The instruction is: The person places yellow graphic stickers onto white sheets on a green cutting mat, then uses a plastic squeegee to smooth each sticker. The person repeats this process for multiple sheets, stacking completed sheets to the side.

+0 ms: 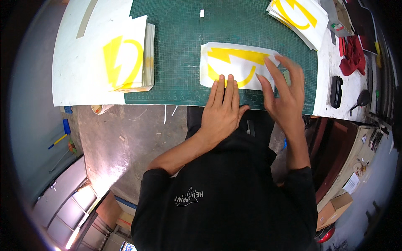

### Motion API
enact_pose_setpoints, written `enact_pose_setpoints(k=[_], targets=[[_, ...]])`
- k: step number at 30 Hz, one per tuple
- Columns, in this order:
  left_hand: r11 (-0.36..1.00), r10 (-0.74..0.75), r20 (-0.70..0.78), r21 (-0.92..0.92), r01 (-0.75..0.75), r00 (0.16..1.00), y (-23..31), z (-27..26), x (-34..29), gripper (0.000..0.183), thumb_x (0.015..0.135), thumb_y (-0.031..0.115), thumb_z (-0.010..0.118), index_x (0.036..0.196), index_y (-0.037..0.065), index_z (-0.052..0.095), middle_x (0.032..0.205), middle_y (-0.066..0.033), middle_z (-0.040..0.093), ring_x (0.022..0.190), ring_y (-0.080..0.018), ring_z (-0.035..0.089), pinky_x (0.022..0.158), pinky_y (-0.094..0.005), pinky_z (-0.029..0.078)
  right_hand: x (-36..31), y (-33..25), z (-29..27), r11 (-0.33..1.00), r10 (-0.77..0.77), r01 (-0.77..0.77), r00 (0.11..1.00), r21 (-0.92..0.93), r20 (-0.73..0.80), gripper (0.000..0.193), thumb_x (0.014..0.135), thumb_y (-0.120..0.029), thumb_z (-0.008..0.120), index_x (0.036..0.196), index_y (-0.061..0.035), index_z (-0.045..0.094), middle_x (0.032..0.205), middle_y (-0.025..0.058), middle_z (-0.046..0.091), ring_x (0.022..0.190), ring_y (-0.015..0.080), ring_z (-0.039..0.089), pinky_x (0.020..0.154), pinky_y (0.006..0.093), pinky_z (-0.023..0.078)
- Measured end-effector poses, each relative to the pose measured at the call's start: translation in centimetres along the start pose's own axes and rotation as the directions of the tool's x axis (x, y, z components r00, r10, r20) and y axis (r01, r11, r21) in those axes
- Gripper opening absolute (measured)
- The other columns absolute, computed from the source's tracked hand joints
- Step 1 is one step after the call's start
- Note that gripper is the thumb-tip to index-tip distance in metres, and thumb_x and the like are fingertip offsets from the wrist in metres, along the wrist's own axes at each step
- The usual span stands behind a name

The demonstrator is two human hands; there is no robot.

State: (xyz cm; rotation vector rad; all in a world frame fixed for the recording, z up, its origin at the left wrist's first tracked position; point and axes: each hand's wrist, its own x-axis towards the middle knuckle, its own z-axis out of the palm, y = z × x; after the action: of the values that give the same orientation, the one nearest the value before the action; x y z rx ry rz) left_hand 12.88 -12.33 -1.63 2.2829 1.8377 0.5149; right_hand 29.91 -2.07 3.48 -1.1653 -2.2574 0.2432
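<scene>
A white sticker sheet (239, 66) with a yellow bolt and curved stripe lies on the green cutting mat (178, 50), near its front edge. A paler, translucent border shows around it. My left hand (222, 108) rests flat on the sheet's near edge, fingers stretched out. Over the sheet's right end hovers or touches my right hand (287, 92); its thumb and fingers are apart, slightly blurred, with nothing visible between them. To the left sits a thick stack of similar yellow-printed sheets (125, 62). Another such stack (299, 19) is at the far right.
The white table (69, 71) shows on both sides of the mat. At the right are a red cloth (354, 56), a black case (336, 92) and a black round-headed tool (362, 98). A small white piece (202, 13) lies at the mat's far side. A cardboard box (335, 211) stands lower right.
</scene>
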Motion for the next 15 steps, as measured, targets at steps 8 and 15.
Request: enact_pose_setpoints(k=[8, 15], targets=[[0.998, 0.017, -0.206, -0.064, -0.031, 0.978, -2.3, 0.9, 1.1, 0.046, 0.089, 0.026, 0.081, 0.124, -0.001, 0.071, 0.140, -0.0172, 0.065, 0.126, -0.0358, 0.062, 0.115, -0.0515, 0.041, 6.6, 4.2, 4.9, 0.990, -0.108, 0.085, 0.971, 0.115, 0.215, 0.027, 0.092, -0.014, 0.076, 0.119, -0.0064, 0.076, 0.108, 0.0141, 0.076, 0.105, 0.0301, 0.067, 0.104, 0.0514, 0.043], [0.985, -0.057, -0.037, -0.165, 0.050, 0.998, -3.4, -1.1, 4.0, 0.048, 0.090, 0.020, 0.077, 0.132, 0.000, 0.065, 0.147, -0.0215, 0.057, 0.138, -0.0374, 0.052, 0.121, -0.0596, 0.029, 5.9, 4.8, 6.6, 0.997, 0.015, -0.002, 0.983, -0.075, 0.182, 0.022, 0.090, -0.017, 0.078, 0.110, -0.0067, 0.077, 0.109, 0.0110, 0.072, 0.106, 0.0296, 0.065, 0.101, 0.0510, 0.039]])
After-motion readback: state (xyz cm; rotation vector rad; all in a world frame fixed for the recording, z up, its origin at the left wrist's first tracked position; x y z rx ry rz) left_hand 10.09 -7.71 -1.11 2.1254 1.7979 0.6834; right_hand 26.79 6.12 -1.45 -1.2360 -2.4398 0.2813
